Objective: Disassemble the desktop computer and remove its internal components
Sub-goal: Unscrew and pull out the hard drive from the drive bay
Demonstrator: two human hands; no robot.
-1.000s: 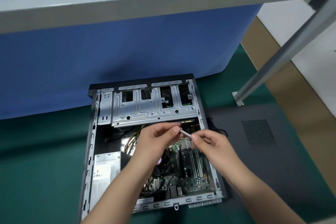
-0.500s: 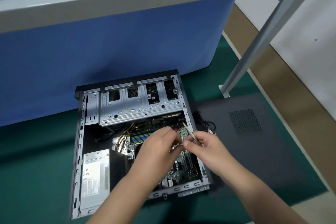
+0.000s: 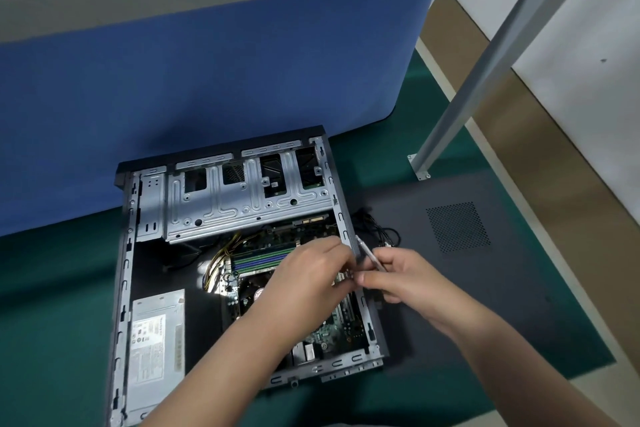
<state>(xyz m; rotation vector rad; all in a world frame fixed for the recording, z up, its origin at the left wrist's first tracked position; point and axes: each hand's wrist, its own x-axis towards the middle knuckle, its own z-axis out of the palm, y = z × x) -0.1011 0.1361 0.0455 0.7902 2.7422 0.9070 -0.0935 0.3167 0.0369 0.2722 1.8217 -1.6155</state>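
Note:
An open desktop case (image 3: 121, 274) lies flat on a green mat. Inside are a silver drive cage (image 3: 242, 204), a power supply (image 3: 156, 336) at lower left, and the motherboard (image 3: 332, 329) with memory sticks (image 3: 258, 258) and yellow cables (image 3: 221, 256). My left hand (image 3: 308, 274) hovers over the board's right side, fingers pinched together. My right hand (image 3: 398, 274) meets it by the case's right wall and holds a thin white stick-like tool (image 3: 369, 255) angled up to the left. What the fingertips pinch between them is hidden.
The removed dark side panel (image 3: 485, 253) with a vent grid lies right of the case, black loose cables (image 3: 377, 229) on it. A blue partition (image 3: 207, 80) stands behind. A grey frame leg (image 3: 460, 107) is bolted at the right, its beam overhead.
Both hands have moved together toward the case's right wall and lower over the board. The white tool has tilted more upright. The camera view has shifted to the right.

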